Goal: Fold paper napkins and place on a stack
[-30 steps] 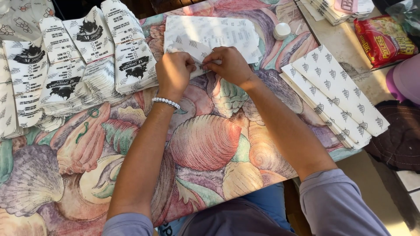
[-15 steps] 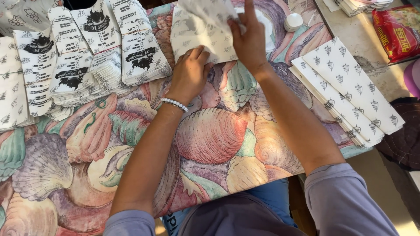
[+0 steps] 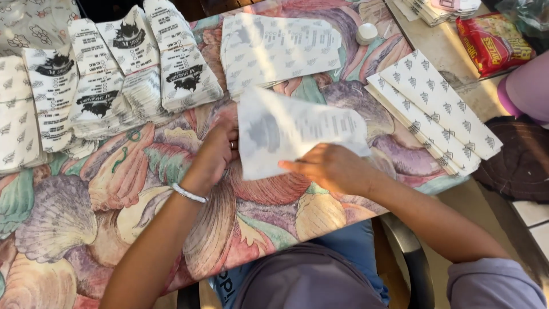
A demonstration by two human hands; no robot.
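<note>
Both hands hold one thin white paper bag (image 3: 297,137) with faint grey print, lifted slightly above the middle of the desk (image 3: 86,212), which is covered by a cloth patterned with large seashells. The left hand (image 3: 220,149), with a pale bracelet (image 3: 190,193) at the wrist, has its grip closed on the bag's left edge, fingers curled round the paper. The right hand (image 3: 329,167) lies against the bag's lower right part, its fingers pressed together on the sheet with one fingertip pointing left across it; whether the thumb pinches from behind cannot be told. Just beyond the held bag, toward the far edge of the desk, lies a flat stack of like paper bags (image 3: 280,48), and a small white round cap (image 3: 366,33) sits beside that stack's right end. Along the far left part of the desk, fanned rows of folded bags with black printed emblems (image 3: 126,74) overlap one another. At the right edge, a pile of white bags with a small leaf pattern (image 3: 434,109) lies slantwise, partly over the desk's edge. Beyond the far right corner, on a plain surface, rests a red snack packet (image 3: 492,43). The person's lap, in blue trousers, shows under the near edge.
</note>
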